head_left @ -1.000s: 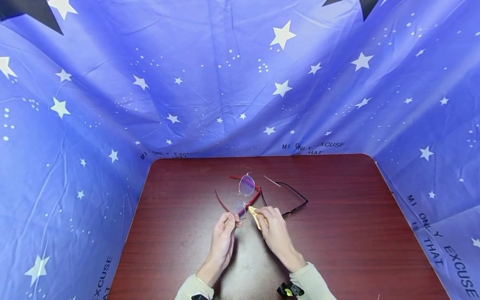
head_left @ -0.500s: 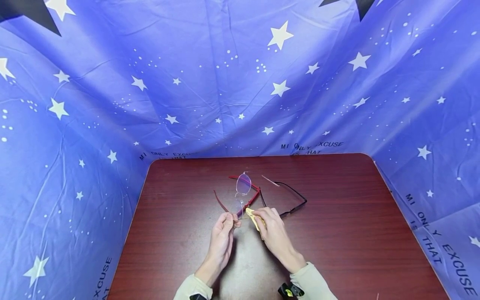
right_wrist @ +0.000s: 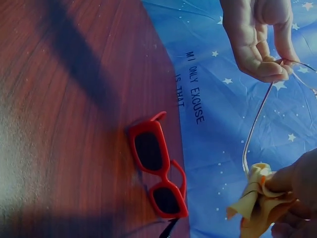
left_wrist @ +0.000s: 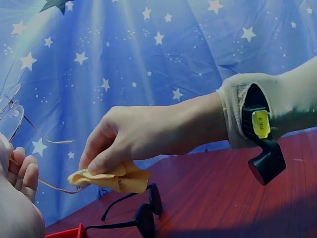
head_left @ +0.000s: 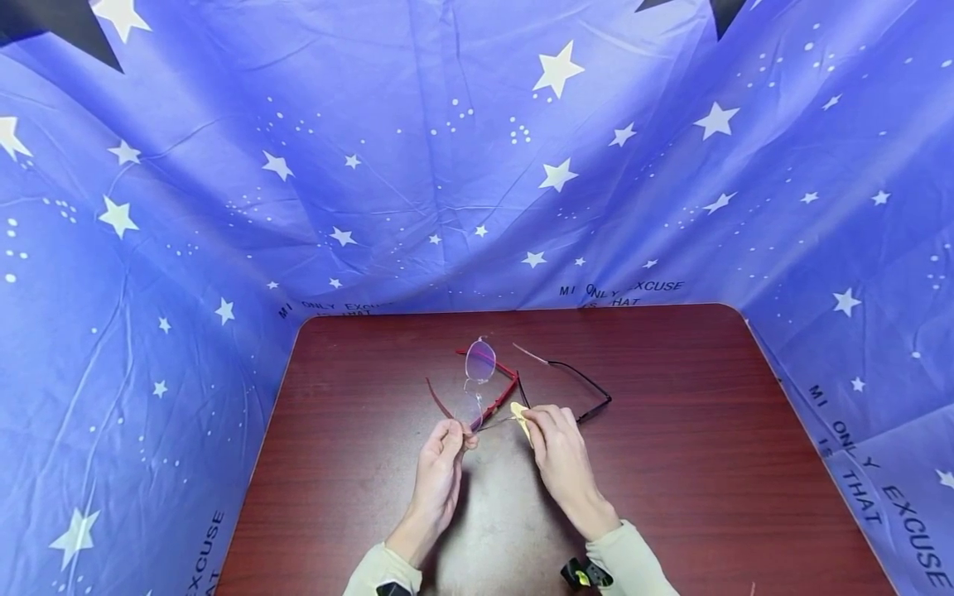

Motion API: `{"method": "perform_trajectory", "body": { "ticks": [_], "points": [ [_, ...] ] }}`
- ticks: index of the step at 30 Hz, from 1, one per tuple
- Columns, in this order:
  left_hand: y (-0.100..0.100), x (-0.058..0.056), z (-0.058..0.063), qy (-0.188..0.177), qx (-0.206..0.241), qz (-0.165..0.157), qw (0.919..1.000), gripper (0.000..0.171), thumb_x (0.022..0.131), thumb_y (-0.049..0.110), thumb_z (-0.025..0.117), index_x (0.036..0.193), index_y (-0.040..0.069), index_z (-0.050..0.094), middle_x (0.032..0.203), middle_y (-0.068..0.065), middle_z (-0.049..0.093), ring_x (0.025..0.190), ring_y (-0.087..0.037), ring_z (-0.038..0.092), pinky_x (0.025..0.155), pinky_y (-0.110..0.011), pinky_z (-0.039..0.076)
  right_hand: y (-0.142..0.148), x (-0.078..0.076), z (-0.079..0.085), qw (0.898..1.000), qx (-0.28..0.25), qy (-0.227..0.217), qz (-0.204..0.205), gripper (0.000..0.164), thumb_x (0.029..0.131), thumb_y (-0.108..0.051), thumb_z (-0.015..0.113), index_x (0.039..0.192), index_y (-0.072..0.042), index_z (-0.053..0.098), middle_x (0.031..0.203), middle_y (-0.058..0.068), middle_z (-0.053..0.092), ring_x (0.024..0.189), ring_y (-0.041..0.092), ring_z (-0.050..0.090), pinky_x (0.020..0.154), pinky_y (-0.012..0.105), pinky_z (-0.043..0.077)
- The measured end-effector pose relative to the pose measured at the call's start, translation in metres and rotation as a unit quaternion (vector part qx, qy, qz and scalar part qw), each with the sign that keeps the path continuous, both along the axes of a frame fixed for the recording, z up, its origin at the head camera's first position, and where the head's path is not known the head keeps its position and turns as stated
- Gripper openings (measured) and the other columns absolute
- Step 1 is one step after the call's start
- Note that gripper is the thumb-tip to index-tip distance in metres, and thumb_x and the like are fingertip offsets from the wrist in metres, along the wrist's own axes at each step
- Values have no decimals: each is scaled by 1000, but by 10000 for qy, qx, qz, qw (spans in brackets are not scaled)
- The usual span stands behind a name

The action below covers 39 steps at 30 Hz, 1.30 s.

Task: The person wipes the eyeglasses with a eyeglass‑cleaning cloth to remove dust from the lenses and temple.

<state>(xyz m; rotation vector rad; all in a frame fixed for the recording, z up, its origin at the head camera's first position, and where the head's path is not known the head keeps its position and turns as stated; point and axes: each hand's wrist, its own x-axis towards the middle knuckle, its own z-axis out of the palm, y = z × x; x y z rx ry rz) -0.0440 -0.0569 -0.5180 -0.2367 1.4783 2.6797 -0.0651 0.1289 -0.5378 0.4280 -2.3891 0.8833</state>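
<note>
My left hand (head_left: 441, 463) pinches a pair of thin wire-rimmed eyeglasses (head_left: 480, 362) at one side, with the lenses raised above the table. One slender temple (right_wrist: 255, 120) reaches from those fingers across to a folded yellow cloth (left_wrist: 119, 179). Thumb and fingers of my right hand (head_left: 562, 463) grip the cloth, which wraps the far end of that temple, so its tip is hidden. The other temple (left_wrist: 52, 141) sticks out freely in the left wrist view.
Red-framed sunglasses (right_wrist: 161, 173) with dark lenses lie on the tabletop (head_left: 671, 497) behind the eyeglasses. Black sunglasses (head_left: 596, 407) lie right of them, beyond my right hand. A blue star-printed curtain (head_left: 447, 165) surrounds the table's back and sides.
The cloth in my right hand moved slightly left to the temple near my left fingers, then slid right along it, baring more wire. The lenses shifted a little left; my left hand barely moved.
</note>
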Motion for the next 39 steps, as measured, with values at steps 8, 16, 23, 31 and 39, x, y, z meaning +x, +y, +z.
{"method": "perform_trajectory", "body": {
  "ticks": [8,16,23,31,39],
  "points": [
    [1,-2,2,-379,278,73,9989,20,111,8,40,100,5,56,98,-2,59,92,-10,61,93,-22,51,-11,4,0,9951,-968,-11,204,22,85,7,77,103,-5,76,101,5,72,93,20,62,81,27,49],
    [7,-3,6,-592,1389,-25,9885,24,112,18,35,99,9,53,100,-1,52,92,-9,56,90,-20,48,-32,10,-5,9857,-1620,35,458,24,87,10,73,108,-3,73,106,10,68,99,25,62,93,17,45],
    [7,-3,7,-783,1963,20,9774,23,111,20,34,99,9,51,97,0,52,90,-10,54,87,-19,47,-36,13,-11,9852,-1681,1,339,26,88,9,73,111,-4,71,111,12,63,101,25,62,98,12,41],
    [3,-1,10,-820,1992,-88,9765,18,110,22,40,107,6,49,98,0,54,89,-10,56,87,-18,49,-18,3,-14,9841,-1771,147,-65,26,88,12,70,111,0,70,111,17,60,107,30,59,105,13,38],
    [1,1,12,-749,1999,-127,9769,17,110,20,41,107,7,51,97,0,55,88,-10,57,87,-18,49,-14,-1,-10,9825,-1822,365,-116,27,87,14,70,110,-1,71,110,18,60,105,31,60,101,14,41]
  ]
}}
